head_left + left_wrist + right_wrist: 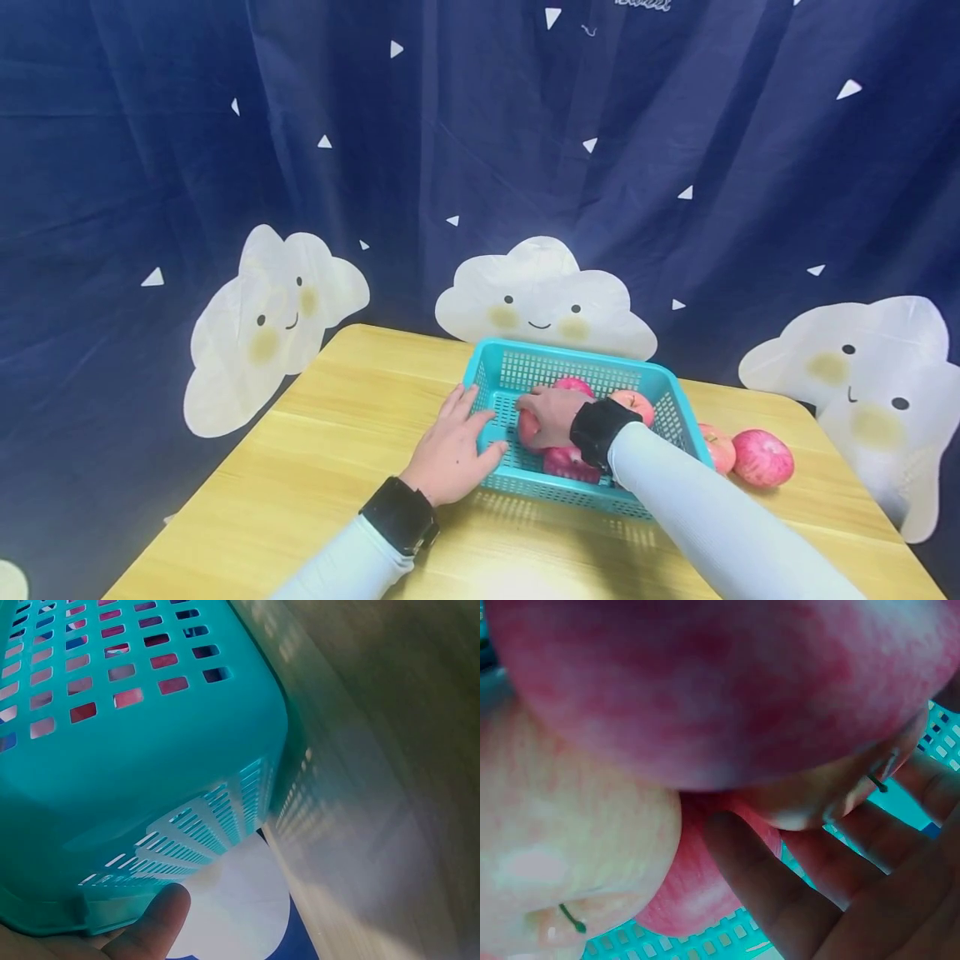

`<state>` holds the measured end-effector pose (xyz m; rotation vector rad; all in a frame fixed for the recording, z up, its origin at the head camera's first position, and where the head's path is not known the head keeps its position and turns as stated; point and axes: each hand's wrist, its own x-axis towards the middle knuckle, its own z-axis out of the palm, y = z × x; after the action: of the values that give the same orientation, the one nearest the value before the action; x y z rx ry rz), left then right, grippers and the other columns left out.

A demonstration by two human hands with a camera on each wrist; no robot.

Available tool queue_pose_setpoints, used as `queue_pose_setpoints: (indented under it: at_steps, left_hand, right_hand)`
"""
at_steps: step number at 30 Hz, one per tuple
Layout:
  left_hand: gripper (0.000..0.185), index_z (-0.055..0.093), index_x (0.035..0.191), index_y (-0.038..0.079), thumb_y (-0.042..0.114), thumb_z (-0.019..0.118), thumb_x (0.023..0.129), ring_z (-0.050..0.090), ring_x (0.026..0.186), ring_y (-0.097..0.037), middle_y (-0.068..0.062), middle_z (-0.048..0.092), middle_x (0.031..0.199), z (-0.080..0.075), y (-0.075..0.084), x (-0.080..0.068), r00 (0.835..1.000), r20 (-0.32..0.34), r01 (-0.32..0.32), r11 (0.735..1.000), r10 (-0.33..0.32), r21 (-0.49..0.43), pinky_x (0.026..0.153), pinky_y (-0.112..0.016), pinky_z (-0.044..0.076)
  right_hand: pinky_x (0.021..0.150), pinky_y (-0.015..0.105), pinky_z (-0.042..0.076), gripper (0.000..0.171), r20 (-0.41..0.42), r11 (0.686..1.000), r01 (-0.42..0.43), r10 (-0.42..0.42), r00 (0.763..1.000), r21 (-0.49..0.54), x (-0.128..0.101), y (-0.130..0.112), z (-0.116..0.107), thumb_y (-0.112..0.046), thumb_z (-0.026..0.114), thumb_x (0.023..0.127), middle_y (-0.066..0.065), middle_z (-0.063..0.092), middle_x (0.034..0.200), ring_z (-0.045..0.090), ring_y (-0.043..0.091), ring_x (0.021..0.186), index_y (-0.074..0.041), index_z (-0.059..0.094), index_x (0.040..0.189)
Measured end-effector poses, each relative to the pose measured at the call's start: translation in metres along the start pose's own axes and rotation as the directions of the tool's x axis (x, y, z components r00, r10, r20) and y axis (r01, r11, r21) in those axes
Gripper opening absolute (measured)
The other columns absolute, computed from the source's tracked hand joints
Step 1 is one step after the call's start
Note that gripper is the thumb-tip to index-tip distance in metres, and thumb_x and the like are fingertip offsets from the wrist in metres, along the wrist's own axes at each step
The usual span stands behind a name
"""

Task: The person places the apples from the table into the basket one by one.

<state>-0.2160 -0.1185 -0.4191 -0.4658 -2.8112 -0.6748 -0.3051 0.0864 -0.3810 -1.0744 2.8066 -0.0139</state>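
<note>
Right now the right hand (551, 414) is down inside the teal perforated plastic basket (675, 417), at the lower middle of the frame, fingers curled over a red-pink apple (527, 429) directly beneath them. The left hand (452, 450) lies flat against the basket's left wall. I count four apples inside and two on the wooden worktop (315, 450) at its right.

Perforated glossy plastic basket (517, 367), waxy-smooth apples (762, 457), matt wood table (315, 450).
</note>
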Motion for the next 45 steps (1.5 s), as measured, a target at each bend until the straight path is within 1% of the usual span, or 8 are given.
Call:
queue_pose_setpoints:
  at_steps: [6,11,14,18,24,31,37,45]
  left_hand:
    - [0.055,0.064,0.135,0.011,0.05,0.053,0.098,0.019,0.151,-0.036,-0.015,0.039,0.158,0.001,0.001,-0.001,1.0,-0.005,-0.01,1.0,0.01,0.016,0.111,-0.057,0.036]
    - [0.054,0.064,0.135,0.011,0.049,0.054,0.098,0.019,0.151,-0.038,-0.015,0.04,0.157,0.002,0.001,0.0,1.0,-0.008,-0.016,1.0,0.016,0.007,0.11,-0.058,0.036]
    - [0.054,0.064,0.136,0.011,0.049,0.054,0.098,0.018,0.151,-0.037,-0.016,0.038,0.159,0.002,0.001,0.0,1.0,-0.011,-0.01,1.0,0.01,0.004,0.11,-0.058,0.037]
    - [0.058,0.061,0.139,0.011,0.05,0.056,0.097,0.017,0.152,-0.034,-0.017,0.031,0.162,0.001,0.001,0.0,1.0,-0.015,0.016,1.0,-0.016,-0.003,0.111,-0.057,0.037]
    - [0.062,0.057,0.143,0.01,0.049,0.058,0.095,0.017,0.152,-0.033,-0.017,0.028,0.163,0.001,0.003,-0.001,0.999,-0.02,0.044,0.999,-0.044,0.0,0.11,-0.057,0.037]
    - [0.067,0.056,0.144,0.007,0.053,0.055,0.094,0.018,0.152,-0.034,-0.018,0.034,0.16,0.003,0.005,-0.001,0.999,-0.033,0.034,0.998,-0.032,0.045,0.118,-0.052,0.026]
    - [0.069,0.054,0.145,0.007,0.054,0.056,0.094,0.021,0.152,-0.032,-0.017,0.034,0.161,0.003,0.007,-0.001,0.999,-0.024,0.036,0.998,-0.035,0.051,0.116,-0.051,0.03]
    - [0.069,0.056,0.145,0.008,0.055,0.057,0.094,0.021,0.152,-0.031,-0.016,0.034,0.161,0.005,0.006,0.0,0.998,-0.039,0.046,0.997,-0.043,0.069,0.114,-0.052,0.034]
  right_hand:
    - [0.079,0.05,0.057,0.058,-0.021,0.999,0.017,-0.016,1.0,0.038,-0.006,0.005,-0.002,-0.023,0.081,0.08,0.01,0.064,0.126,0.068,0.029,0.098,-0.014,0.062,0.135]
    - [0.092,0.045,0.053,0.056,-0.048,0.998,0.025,-0.022,0.999,0.065,-0.014,0.014,-0.009,-0.024,0.076,0.084,0.009,0.064,0.128,0.065,0.028,0.11,-0.012,0.062,0.137]
    - [0.099,0.048,0.05,0.052,-0.045,0.996,-0.008,0.012,0.999,0.094,-0.024,0.018,-0.02,-0.027,0.074,0.088,0.009,0.065,0.128,0.062,0.029,0.117,-0.013,0.062,0.137]
    - [0.1,0.05,0.048,0.043,-0.034,0.992,-0.049,0.053,0.998,0.117,-0.037,0.026,-0.033,-0.032,0.073,0.091,0.006,0.066,0.122,0.061,0.027,0.113,-0.017,0.064,0.131]
    - [0.103,0.056,0.045,0.053,-0.032,0.984,-0.121,0.126,0.992,0.128,-0.057,0.045,-0.044,-0.026,0.073,0.09,0.013,0.061,0.134,0.059,0.034,0.12,-0.013,0.06,0.14]
    - [0.104,0.058,0.043,0.049,-0.081,0.972,-0.161,0.177,0.981,0.174,-0.091,0.073,-0.049,-0.027,0.068,0.093,0.019,0.059,0.137,0.053,0.042,0.129,-0.007,0.061,0.137]
    - [0.102,0.063,0.043,0.054,-0.122,0.96,-0.199,0.225,0.967,0.197,-0.123,0.097,-0.047,-0.037,0.066,0.096,0.023,0.059,0.135,0.053,0.045,0.127,-0.004,0.06,0.137]
    - [0.092,0.07,0.045,0.061,-0.075,0.916,-0.335,0.359,0.93,0.221,-0.154,0.131,-0.035,-0.038,0.071,0.092,0.031,0.056,0.133,0.056,0.051,0.119,-0.002,0.058,0.138]
